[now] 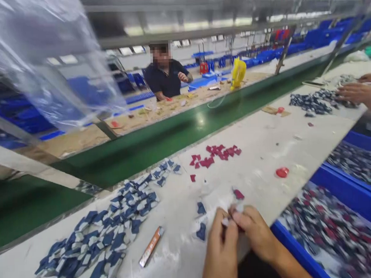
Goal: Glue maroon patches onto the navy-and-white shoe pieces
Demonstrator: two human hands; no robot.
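Note:
My left hand (221, 239) and my right hand (252, 230) meet over the near edge of the white table, fingertips pinched together. Between them are small pale pieces, partly hidden by the fingers; their exact kind cannot be made out. Just beyond the fingertips lies a dark red piece (238, 194). Two navy blue pieces rest left of my hands, one navy piece (201, 208) farther off and another navy piece (201, 231) nearer. Farther back is a loose group of dark red pieces (207, 161). A large pile of navy and white pieces (115, 226) spreads over the table's left side.
An orange-and-silver box cutter (151, 246) lies left of my hands. A red object (282, 172) sits at the right. Blue bins (345, 190) of mixed pieces stand below the table edge. A co-worker's hands (351, 93) touch another pile. A green belt (185, 131) runs behind.

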